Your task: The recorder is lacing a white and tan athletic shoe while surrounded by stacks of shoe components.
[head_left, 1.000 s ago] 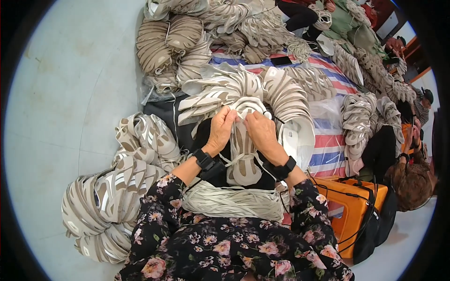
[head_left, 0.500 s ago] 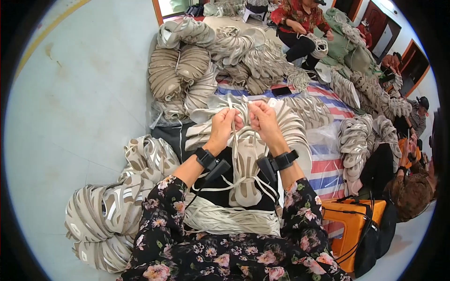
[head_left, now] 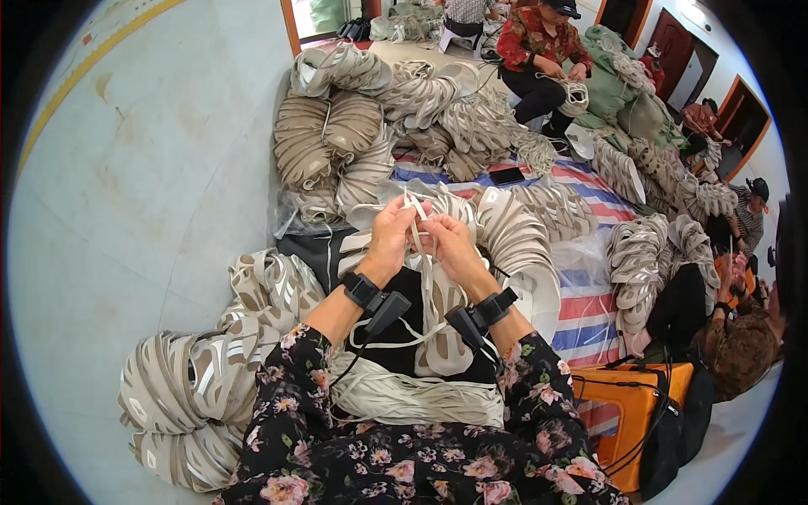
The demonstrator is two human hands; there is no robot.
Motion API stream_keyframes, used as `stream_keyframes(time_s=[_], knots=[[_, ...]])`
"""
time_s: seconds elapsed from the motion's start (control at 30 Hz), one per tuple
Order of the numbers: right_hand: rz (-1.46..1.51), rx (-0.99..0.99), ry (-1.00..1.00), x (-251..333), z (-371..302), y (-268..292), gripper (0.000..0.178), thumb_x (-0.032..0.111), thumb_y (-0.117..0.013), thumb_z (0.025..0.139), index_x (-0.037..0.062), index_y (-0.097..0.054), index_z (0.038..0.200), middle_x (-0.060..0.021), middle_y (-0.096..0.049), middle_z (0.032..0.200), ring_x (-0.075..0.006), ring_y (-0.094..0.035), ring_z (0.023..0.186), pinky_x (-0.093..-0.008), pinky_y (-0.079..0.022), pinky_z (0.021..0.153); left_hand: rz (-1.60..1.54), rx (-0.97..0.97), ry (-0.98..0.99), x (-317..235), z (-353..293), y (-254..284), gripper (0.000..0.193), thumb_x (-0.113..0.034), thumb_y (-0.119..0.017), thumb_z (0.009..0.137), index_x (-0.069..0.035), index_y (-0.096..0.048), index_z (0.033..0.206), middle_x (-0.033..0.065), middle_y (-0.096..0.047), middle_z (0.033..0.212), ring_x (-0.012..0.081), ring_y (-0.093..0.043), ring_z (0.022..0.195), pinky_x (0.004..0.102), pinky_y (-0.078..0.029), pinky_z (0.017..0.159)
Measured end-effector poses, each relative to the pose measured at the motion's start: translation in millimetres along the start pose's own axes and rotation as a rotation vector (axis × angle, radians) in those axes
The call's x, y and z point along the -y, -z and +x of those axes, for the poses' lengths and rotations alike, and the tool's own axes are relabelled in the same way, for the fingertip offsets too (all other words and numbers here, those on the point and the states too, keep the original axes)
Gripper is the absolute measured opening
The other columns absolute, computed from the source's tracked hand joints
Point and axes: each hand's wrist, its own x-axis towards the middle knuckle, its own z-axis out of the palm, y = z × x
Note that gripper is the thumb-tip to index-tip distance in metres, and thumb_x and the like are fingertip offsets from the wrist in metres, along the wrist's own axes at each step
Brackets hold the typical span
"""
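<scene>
In front of me my left hand [head_left: 392, 234] pinches a cream shoelace [head_left: 416, 220], with its end sticking up above the fingers. My right hand [head_left: 454, 246] is closed beside it, its fingertips gripping the same lace close to the left fingers. From there the lace hangs down to a beige shoe upper [head_left: 443, 352], which lies on the black cloth [head_left: 391, 305] over my lap, partly hidden by my right wrist. Across my lap, nearest my body, is a thick bundle of cream laces [head_left: 412, 397].
Stacked shoe uppers [head_left: 515, 223] fan out just beyond my hands. More stacks [head_left: 189, 379] lie at my left, and a large pile [head_left: 324, 139] stands farther back. An orange stool [head_left: 619, 412] is at my right on a striped sheet [head_left: 581, 295]. Co-workers [head_left: 543, 63] sit farther off.
My right hand has moved left and slightly down, so the two hands now meet at the lace. Half a second ago they were apart, each with a lace strand. The view has shifted slightly.
</scene>
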Motion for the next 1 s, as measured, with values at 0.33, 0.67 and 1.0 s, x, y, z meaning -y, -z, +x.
stream_keyframes(time_s=[0.33,0.67,1.0], knots=[[-0.182,0.005,-0.046,6.0,-10.8,-5.8,0.015,0.015,-0.051,0.088,0.0013,-0.055,0.086,-0.0065,-0.06,0.075,-0.0144,-0.06,0.059,-0.0245,-0.048,0.052,0.062,0.058,-0.044,-3.0,-9.0,-0.3,0.03,-0.014,-0.051,0.088,0.001,-0.049,0.113,0.0115,-0.06,0.1,0.0161,-0.059,0.085,0.0277,-0.05,0.073],[-0.504,0.192,-0.118,13.3,-51.0,-1.8,0.033,0.029,-0.043,0.094,0.0009,-0.058,0.088,-0.0037,-0.059,0.073,-0.0089,-0.054,0.061,-0.0212,-0.042,0.06,0.076,0.016,-0.088,-3.9,-12.0,4.6,0.026,-0.012,-0.052,0.087,0.002,-0.051,0.108,0.0111,-0.062,0.096,0.0153,-0.057,0.085,0.0284,-0.047,0.078],[-0.326,0.066,-0.071,5.4,-54.1,35.2,0.028,0.025,-0.044,0.092,0.0023,-0.056,0.082,-0.0004,-0.053,0.058,-0.0079,-0.052,0.055,-0.0205,-0.039,0.051,1.373,0.204,-0.758,-6.0,-111.5,-18.2,0.037,-0.006,-0.056,0.073,-0.001,-0.05,0.109,0.0147,-0.053,0.096,0.0302,-0.05,0.097,0.0381,-0.041,0.084]])
